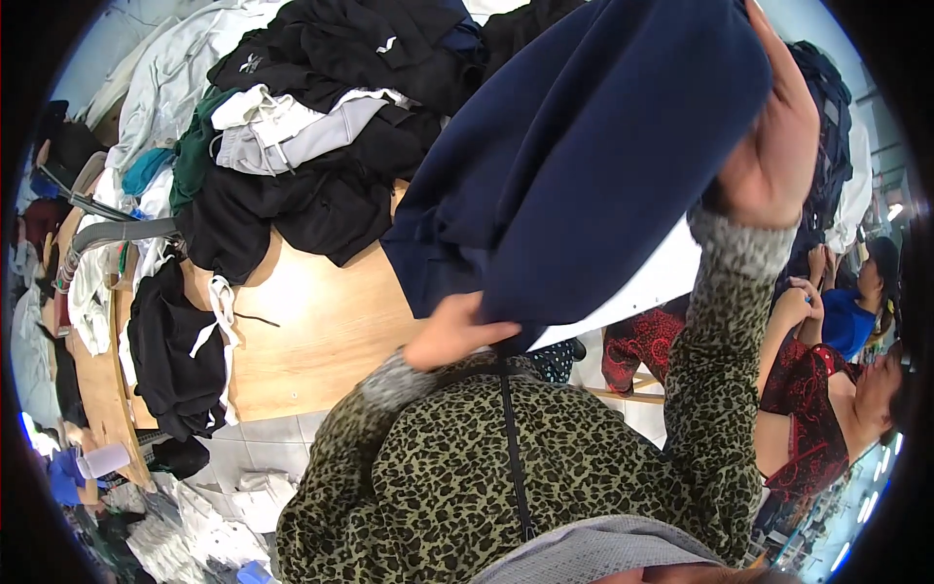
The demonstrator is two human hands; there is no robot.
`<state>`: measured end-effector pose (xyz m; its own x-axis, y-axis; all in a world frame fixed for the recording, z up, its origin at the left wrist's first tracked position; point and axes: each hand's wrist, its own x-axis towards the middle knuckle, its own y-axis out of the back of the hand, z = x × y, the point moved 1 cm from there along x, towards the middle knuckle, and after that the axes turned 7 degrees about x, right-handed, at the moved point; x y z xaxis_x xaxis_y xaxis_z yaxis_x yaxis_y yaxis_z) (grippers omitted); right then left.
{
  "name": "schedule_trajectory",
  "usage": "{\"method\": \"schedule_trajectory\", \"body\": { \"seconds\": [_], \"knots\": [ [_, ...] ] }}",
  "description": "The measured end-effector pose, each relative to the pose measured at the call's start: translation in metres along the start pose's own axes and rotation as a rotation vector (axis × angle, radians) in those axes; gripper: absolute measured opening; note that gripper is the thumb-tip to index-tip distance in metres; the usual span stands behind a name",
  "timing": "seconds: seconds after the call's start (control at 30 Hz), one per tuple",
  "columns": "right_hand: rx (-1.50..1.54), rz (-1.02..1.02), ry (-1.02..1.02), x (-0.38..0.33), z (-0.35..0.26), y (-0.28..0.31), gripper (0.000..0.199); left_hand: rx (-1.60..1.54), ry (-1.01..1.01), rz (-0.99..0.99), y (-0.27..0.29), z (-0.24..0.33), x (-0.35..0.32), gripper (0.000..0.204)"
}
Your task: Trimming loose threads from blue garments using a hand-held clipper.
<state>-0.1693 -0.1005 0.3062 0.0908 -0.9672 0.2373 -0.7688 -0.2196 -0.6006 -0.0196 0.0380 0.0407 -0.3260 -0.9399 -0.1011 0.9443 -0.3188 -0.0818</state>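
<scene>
A navy blue garment (603,165) hangs stretched between my two hands, raised over the table's near side. My left hand (455,333) pinches its lower edge near my body, with the thumb lying across the cloth and the other fingers behind it. Higher up and to the right, my right hand (773,146) grips the garment's far edge, most of its fingers hidden behind the fabric. The garment's kind cannot be made out from this side; its surface is plain, with a few long folds.
Black garments (321,58) are heaped across the wooden table (311,321), with grey shorts (316,136) among them. A black piece with white ties (180,341) hangs over the near-left edge. To my right sits a person in red-and-black patterned clothes (817,419); another wears blue (848,321).
</scene>
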Motion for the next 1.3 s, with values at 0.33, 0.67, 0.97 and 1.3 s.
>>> {"method": "schedule_trajectory", "body": {
  "seconds": [0.33, 0.67, 0.97, 1.3],
  "knots": [
    [-1.647, -0.361, 0.717, 0.066, 0.135, 0.181, 0.048, 0.102, 0.354, 0.988, 0.153, -0.083, -0.091, 0.024],
    [-1.06, -0.645, 0.225, -0.107, 0.211, 0.133, 0.014, -0.201, 0.497, 0.837, 0.134, -0.106, -0.074, 0.022],
    [-1.124, -0.711, -0.093, -0.173, 0.293, 0.123, 0.062, -0.304, 0.138, 0.334, 0.082, -0.03, -0.023, 0.007],
    [0.29, 0.04, -0.833, -0.131, 0.278, 0.19, 0.025, 0.557, 0.262, 0.638, 0.128, -0.078, -0.083, 0.033]
  ]
}}
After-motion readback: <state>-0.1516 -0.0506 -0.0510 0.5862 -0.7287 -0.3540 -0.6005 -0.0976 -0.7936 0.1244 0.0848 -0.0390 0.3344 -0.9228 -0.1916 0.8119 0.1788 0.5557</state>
